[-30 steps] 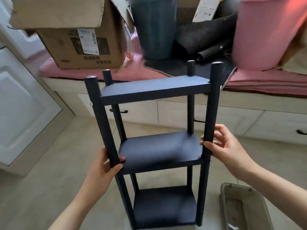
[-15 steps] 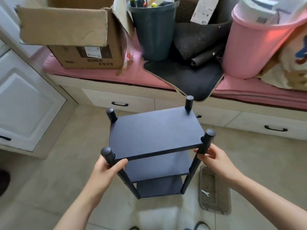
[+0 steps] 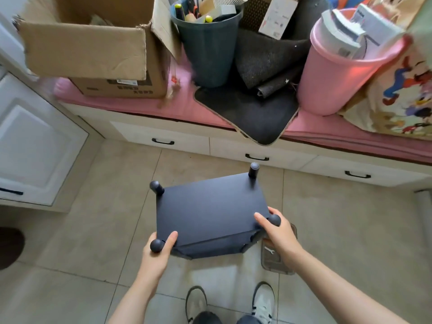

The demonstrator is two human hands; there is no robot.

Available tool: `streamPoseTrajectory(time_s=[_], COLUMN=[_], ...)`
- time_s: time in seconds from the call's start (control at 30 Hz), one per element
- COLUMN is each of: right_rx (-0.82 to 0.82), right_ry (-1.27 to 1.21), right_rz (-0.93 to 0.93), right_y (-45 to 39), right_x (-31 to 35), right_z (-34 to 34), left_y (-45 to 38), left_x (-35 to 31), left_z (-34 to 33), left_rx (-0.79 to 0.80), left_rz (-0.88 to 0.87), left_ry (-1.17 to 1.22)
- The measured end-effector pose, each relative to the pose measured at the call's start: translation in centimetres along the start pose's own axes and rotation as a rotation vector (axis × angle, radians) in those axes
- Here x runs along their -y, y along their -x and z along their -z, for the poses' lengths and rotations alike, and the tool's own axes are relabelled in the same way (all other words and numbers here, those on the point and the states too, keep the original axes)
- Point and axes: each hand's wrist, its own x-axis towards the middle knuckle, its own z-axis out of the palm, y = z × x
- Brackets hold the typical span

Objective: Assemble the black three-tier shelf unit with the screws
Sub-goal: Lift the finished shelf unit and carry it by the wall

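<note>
The black three-tier shelf unit stands upright on the tiled floor, seen from almost straight above. Its top board hides most of the lower tiers; four round post tops stick up at the corners. My left hand grips the near-left post just under its top, thumb on the board's edge. My right hand grips the near-right post, fingers curled over the board's corner. No screws show.
A shallow tray with a small wrench lies on the floor under my right wrist. My shoes are below the shelf. Behind stands a drawer bench with a cardboard box, a dark bin and a pink bucket.
The shelf unit has come down from chest height to the floor. My view has risen above it, and both hands have slid up the front posts to their tops.
</note>
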Motion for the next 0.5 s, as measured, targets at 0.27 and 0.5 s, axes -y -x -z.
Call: streamPoseTrajectory(time_s=[0.27,0.5], right_rx=[-0.141,-0.230], right_ry=[0.087,0.023], right_rz=[-0.009,0.030], right_y=[-0.3,3.7], right_x=[0.1,2.5], right_z=[-0.6,-0.5], left_y=[0.6,4.2], left_x=[-0.9,-5.7], left_z=[-0.7,1.3], left_rx=[-0.082,-0.119], left_rz=[0.049,0.030], left_ry=[0.032,0.029])
